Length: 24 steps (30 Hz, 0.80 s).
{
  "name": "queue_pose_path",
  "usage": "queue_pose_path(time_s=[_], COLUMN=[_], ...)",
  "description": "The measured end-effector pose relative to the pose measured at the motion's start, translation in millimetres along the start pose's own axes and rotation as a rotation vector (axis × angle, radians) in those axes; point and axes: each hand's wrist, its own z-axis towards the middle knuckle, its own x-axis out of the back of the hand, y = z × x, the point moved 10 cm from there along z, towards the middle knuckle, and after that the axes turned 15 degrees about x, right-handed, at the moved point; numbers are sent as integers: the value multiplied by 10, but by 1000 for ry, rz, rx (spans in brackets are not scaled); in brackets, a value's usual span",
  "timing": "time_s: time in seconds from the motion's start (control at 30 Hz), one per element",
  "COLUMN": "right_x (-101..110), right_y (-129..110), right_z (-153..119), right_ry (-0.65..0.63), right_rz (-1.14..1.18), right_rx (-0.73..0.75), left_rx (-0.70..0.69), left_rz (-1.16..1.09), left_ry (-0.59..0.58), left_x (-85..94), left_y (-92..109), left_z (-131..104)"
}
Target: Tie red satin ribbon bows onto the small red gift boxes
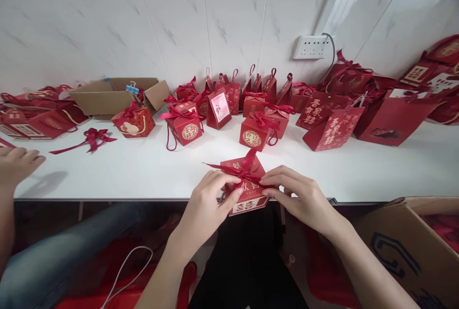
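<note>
A red gift box with pale lettering sits at the front edge of the white table, partly over the edge. A dark red ribbon is tied in a bow on its top. My left hand is at the box's left side, thumb and forefinger pinching the left part of the bow. From the right, my right hand pinches the bow's right part between thumb and fingers. Behind the box, other red boxes with ribbon bows stand on the table.
Red bags and boxes line the wall. An open cardboard box stands back left, near a loose ribbon bow. Another person's hand rests at the left. A large carton is at the lower right.
</note>
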Motion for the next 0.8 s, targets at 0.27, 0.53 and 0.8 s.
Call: queue_pose_path(time_s=[0.27, 0.53, 0.8], right_x=[-69, -89, -395], right_y=[247, 514, 690], right_z=[-179, -194, -281], right_ry=[43, 301, 524], right_rz=[227, 404, 861], right_rx=[-193, -471, -703], left_rx=[231, 363, 360], left_rz=[-318, -626, -844], left_ry=[52, 45, 38], left_x=[15, -118, -242], left_y=[-352, -565, -685], left_z=[43, 129, 124])
